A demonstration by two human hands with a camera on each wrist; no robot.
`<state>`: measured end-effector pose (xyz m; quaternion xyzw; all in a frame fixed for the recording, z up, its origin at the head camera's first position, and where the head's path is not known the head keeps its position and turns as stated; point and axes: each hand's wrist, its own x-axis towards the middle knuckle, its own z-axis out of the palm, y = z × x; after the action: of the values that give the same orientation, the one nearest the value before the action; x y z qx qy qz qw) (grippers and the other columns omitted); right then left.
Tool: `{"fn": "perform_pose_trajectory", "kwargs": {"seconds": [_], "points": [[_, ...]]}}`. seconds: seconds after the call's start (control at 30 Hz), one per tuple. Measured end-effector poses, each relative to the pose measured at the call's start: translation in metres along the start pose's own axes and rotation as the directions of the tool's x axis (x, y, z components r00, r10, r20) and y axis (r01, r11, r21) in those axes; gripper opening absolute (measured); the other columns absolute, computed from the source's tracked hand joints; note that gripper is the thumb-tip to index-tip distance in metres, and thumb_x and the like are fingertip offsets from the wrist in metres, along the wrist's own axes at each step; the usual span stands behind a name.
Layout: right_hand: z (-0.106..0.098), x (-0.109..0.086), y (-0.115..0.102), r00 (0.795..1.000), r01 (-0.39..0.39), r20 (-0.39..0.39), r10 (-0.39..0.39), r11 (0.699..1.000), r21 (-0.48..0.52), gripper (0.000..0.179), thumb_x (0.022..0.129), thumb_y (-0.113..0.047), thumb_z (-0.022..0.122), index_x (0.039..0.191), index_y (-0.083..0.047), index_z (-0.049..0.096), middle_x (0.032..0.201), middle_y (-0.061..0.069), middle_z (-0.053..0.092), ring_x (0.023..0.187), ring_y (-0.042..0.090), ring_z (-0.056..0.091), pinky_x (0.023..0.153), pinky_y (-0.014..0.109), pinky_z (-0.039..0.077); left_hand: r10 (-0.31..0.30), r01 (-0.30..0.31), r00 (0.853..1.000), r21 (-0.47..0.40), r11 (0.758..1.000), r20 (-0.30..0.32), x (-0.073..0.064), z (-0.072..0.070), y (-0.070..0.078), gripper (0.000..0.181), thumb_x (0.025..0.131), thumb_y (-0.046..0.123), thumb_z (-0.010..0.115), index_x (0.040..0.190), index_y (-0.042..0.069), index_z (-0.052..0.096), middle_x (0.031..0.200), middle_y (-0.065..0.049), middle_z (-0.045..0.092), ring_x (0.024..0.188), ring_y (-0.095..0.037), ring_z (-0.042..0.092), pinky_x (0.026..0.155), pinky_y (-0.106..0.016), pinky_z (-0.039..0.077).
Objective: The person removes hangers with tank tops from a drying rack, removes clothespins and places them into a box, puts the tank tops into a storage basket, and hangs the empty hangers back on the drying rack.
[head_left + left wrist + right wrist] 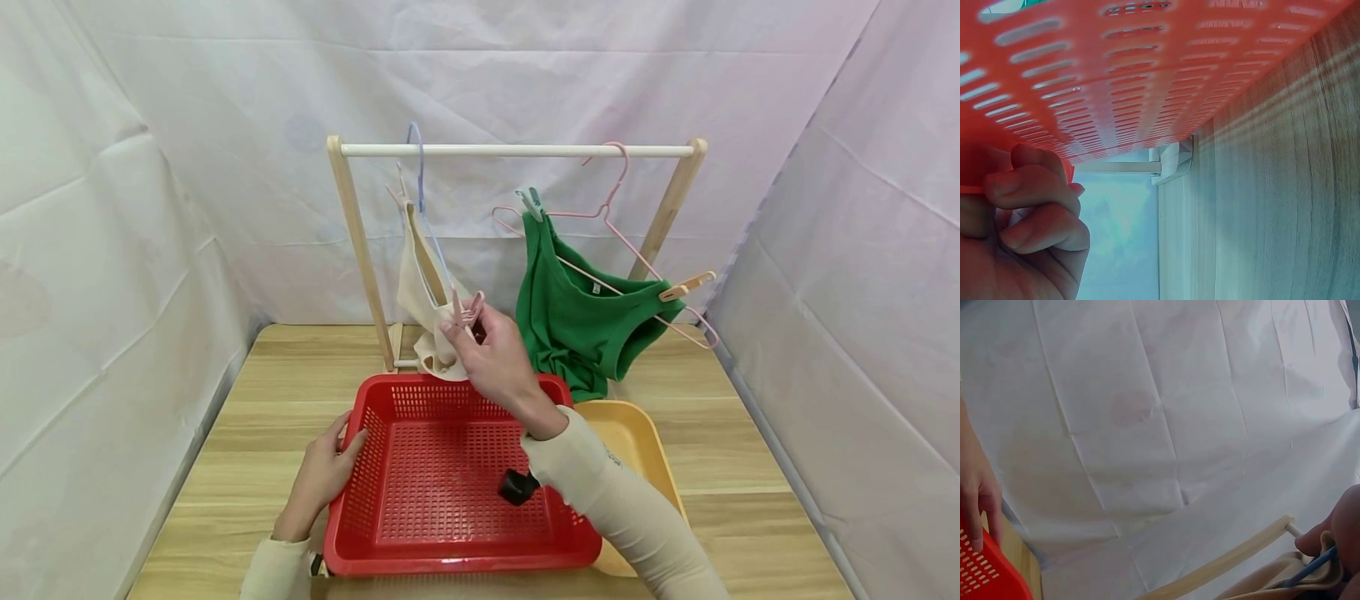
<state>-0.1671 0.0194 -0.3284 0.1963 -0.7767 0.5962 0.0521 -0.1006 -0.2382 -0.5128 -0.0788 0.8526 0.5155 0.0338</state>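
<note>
My right hand (497, 354) is at the near corner of a cream garment (420, 271) and pinches its cloth, just below a pink clothespin (467, 310). In the right wrist view the cloth is folded over the bar of a blue hanger (1311, 567) beside my thumb. That hanger hooks on the white rail; a pale clothespin (402, 193) stands at the garment's far corner. My left hand (324, 467) grips the left rim of a red basket (465, 562). The left wrist view has those fingers (1044, 234) curled below the rim, outside the slotted wall.
A wooden rack with a white rail (517, 151) stands behind the basket. On its right, a green garment (573, 317) hangs from a pink hanger (615, 225) with a green clothespin (531, 202) and an orange one (686, 287). A yellow tray (637, 433) lies partly under the basket.
</note>
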Motion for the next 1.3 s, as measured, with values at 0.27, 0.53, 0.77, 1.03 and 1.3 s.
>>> {"fn": "perform_pose_trajectory", "kwargs": {"seconds": [0.27,0.53,0.77,1.03,1.3], "points": [[-0.012,-0.005,-0.006,1.0,0.023,-0.007,-0.022,1.0,0.013,0.02,0.099,-0.016,0.061,0.114,-0.003,0.065,0.089,0.01,0.064,0.075,0.018,0.054,0.061,0.027,0.044,0.001,-0.001,1.0,-0.001,1.0,-0.004,-0.001,0.0,0.0,0.048,0.104,0.026,0.054,0.148,0.014,0.04,0.079,-0.014,0.07,0.055,-0.021,0.069,0.047,-0.033,0.056],[-0.021,-0.011,-0.008,0.999,0.052,0.001,-0.052,0.999,0.016,0.023,0.099,-0.015,0.061,0.118,-0.002,0.064,0.087,0.01,0.064,0.072,0.018,0.052,0.058,0.025,0.041,-0.014,0.014,1.0,-0.013,1.0,0.001,0.0,0.0,-0.001,0.047,0.104,0.024,0.054,0.148,0.016,0.04,0.081,-0.016,0.07,0.057,-0.024,0.07,0.048,-0.035,0.057],[-0.029,-0.015,-0.009,0.999,0.04,-0.001,-0.04,0.999,0.013,0.022,0.099,-0.017,0.062,0.114,-0.002,0.065,0.086,0.009,0.062,0.073,0.019,0.051,0.059,0.026,0.041,-0.002,0.002,1.0,-0.01,1.0,0.001,0.001,0.001,0.0,0.048,0.104,0.024,0.054,0.149,0.013,0.04,0.081,-0.016,0.07,0.056,-0.023,0.07,0.048,-0.035,0.057],[-0.035,-0.02,-0.011,0.998,0.059,0.005,-0.059,0.998,0.003,0.019,0.099,-0.017,0.062,0.111,-0.002,0.066,0.082,0.008,0.059,0.07,0.019,0.049,0.058,0.025,0.039,0.002,-0.002,1.0,-0.019,1.0,0.002,-0.001,-0.001,0.002,0.048,0.103,0.025,0.055,0.148,0.013,0.04,0.081,-0.017,0.07,0.056,-0.024,0.07,0.047,-0.034,0.057],[-0.042,-0.028,-0.013,0.998,0.063,0.003,-0.063,0.998,-0.002,0.015,0.097,-0.016,0.065,0.103,-0.002,0.067,0.08,0.007,0.059,0.067,0.018,0.049,0.055,0.024,0.038,0.004,-0.003,1.0,-0.021,1.0,0.003,0.0,0.0,0.001,0.047,0.103,0.025,0.054,0.147,0.014,0.041,0.081,-0.017,0.07,0.056,-0.024,0.07,0.047,-0.035,0.057]]}}
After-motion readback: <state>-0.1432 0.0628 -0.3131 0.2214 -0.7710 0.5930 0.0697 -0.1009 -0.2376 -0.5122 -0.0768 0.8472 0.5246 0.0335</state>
